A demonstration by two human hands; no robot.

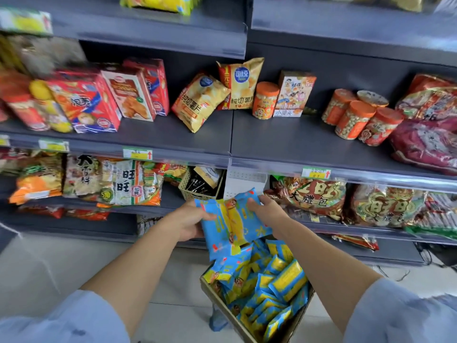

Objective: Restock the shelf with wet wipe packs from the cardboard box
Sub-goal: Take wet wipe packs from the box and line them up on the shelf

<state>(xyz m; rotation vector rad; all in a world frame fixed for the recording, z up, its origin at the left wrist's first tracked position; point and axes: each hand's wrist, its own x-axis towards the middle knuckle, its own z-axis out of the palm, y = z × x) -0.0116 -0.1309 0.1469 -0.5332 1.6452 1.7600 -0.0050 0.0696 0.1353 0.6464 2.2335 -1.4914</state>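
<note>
Both hands are on a bundle of wet wipe packs (232, 226), mid-frame, just above the cardboard box (215, 297) at 6 o'clock. The left hand (188, 222) grips the bundle's 9 o'clock edge, fingers curled under. The right hand (268, 211) clamps the 3 o'clock edge. More loose packs (272, 288) fill the box. The shelf (272, 142) at 12 o'clock carries chip bags (202, 102) and orange-lid jars (358, 115).

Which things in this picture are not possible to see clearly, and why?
Head view only.
Number of wet wipe packs gripped by left hand and right hand: they overlap.
The cardboard box: near corner cut off by bottom edge; packs hide its floor.
The price tag print: too small, blurred.
The upper-left goods: motion blur.
</note>
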